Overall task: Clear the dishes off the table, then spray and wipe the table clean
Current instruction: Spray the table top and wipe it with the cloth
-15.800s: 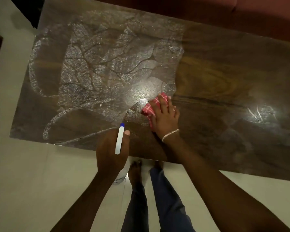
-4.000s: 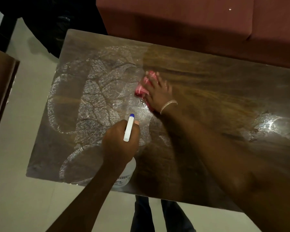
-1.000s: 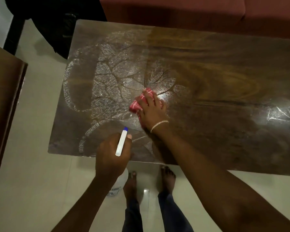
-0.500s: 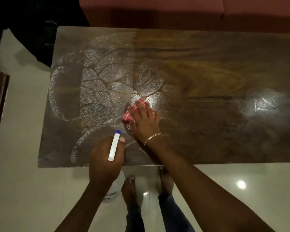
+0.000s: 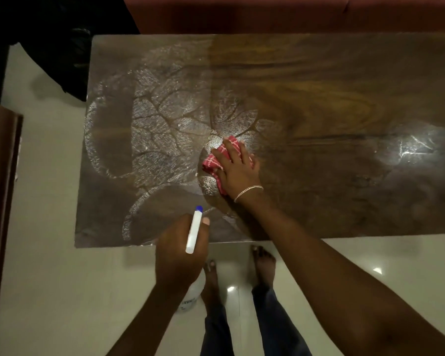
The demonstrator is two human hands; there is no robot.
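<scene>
A dark wooden table [image 5: 319, 104] fills the upper view, with no dishes on it. Its left half carries a whitish film of spray in streaks and patches [image 5: 154, 129]; the right half looks mostly wiped, apart from a shiny patch [image 5: 409, 150] at the far right. My right hand [image 5: 238, 170] lies flat, fingers spread, pressing a red checked cloth [image 5: 213, 160] onto the table near the middle. My left hand [image 5: 177, 253] grips a white spray bottle [image 5: 193, 232] with a blue nozzle tip at the near table edge; the bottle's body [image 5: 190, 296] hangs below the hand.
A reddish sofa [image 5: 267, 14] runs along the table's far side. A dark wooden piece of furniture [image 5: 0, 201] stands at the left. Something black [image 5: 62, 47] sits at the far left corner. My bare feet [image 5: 262, 265] stand on the pale tiled floor by the near edge.
Over the last second my right hand and the cloth stayed on the same middle patch of the table, shifting only slightly. My left hand keeps the bottle at the near edge.
</scene>
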